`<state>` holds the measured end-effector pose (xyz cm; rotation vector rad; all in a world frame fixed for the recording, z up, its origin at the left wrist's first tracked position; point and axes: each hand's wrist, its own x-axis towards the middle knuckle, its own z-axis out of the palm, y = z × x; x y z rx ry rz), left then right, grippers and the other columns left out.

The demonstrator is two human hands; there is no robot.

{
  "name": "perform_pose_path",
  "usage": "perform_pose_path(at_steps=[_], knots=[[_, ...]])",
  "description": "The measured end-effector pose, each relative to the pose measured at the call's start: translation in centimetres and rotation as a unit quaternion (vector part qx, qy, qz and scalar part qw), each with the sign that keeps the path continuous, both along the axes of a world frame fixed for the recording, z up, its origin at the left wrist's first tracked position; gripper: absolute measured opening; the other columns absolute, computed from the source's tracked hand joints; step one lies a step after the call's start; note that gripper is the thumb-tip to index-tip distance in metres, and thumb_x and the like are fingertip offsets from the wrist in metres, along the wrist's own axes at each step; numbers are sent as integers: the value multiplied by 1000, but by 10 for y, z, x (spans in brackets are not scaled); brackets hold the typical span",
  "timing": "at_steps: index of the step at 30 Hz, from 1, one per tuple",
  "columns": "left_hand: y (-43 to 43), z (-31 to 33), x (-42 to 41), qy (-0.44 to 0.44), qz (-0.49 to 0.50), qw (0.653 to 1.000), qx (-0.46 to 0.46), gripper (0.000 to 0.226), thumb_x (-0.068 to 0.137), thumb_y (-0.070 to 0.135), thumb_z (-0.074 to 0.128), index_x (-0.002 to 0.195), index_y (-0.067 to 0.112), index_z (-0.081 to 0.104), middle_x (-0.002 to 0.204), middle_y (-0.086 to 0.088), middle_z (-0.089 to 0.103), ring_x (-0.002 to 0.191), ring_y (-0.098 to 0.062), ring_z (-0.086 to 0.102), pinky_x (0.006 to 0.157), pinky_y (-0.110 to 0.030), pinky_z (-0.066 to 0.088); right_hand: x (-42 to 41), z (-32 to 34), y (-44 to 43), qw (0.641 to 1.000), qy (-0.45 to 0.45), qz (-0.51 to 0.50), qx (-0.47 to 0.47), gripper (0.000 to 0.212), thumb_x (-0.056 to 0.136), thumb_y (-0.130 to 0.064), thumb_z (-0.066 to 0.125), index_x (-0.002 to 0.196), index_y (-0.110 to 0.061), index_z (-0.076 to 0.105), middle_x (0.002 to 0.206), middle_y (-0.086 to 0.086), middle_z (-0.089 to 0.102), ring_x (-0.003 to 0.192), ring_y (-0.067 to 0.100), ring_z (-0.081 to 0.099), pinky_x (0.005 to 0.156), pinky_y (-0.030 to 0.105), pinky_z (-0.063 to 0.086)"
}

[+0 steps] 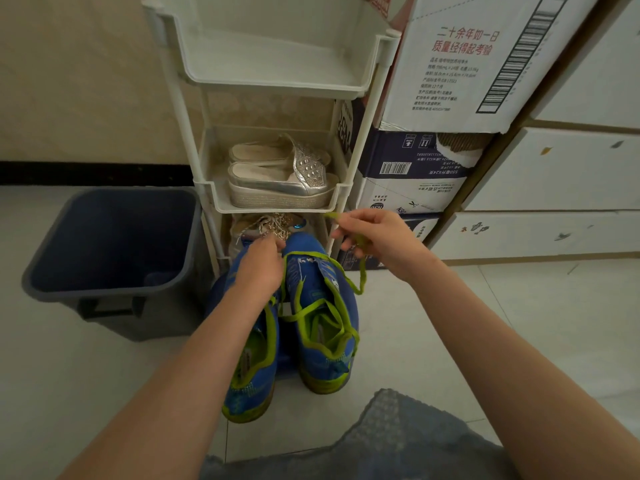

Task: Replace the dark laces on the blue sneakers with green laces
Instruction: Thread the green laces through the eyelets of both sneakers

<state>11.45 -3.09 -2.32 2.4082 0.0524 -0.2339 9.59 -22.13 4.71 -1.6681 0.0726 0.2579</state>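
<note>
Setting: tiled floor (450, 341); white shoe rack (360, 150) far centre, grey bin (45, 278) left, stacked cartons (450, 81) right.
Blue sneakers (313, 282): pair side by side on the floor at the rack's foot.
Green lace (313, 311): crossed slackly over the right-hand sneaker.
Right hand (377, 237): your fingers pinch the lace, its tip poking out and a loop hanging below.
Left hand (259, 263): fingers curled down at the sneakers' far end. Whether they hold lace or shoe cannot be told.
Risk: a hard pull from your right hand would likely leave the ends uneven or drag the lace out of an eyelet.

Front of the left sneaker (254, 379) hidden under the left hand (259, 266); carton (485, 109) small print unreadable
</note>
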Motion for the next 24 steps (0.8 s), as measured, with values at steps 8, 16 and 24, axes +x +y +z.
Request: perform_pose_path(at_steps=[8, 16, 24], knots=[[-16, -21, 6, 31, -72, 981, 177, 49, 96, 7, 40, 145, 14, 34, 144, -11, 41, 138, -25, 31, 115, -45, 14, 8, -6, -2, 997, 57, 21, 47, 17, 94, -3, 52, 106, -6, 64, 95, 11, 73, 57, 13, 61, 44, 18, 42], [-16, -22, 1, -84, -29, 982, 165, 29, 94, 7, 47, 117, 17, 62, 117, -8, 63, 113, -27, 52, 93, -35, 36, 12, -18, -5, 998, 49, -18, 24, 21, 94, -16, 58, 111, -6, 66, 79, 4, 68, 51, 9, 50, 38, 14, 29], [-18, 31, -15, 41, -207, 975, 75, 45, 88, -2, 41, 81, 25, 76, 81, 5, 65, 68, -10, 55, 66, -29, 44, 23, -33, -4, 990, 46, -97, -91, 22, 84, -21, 72, 100, -6, 72, 54, -10, 53, 44, -1, 43, 43, 9, 34]])
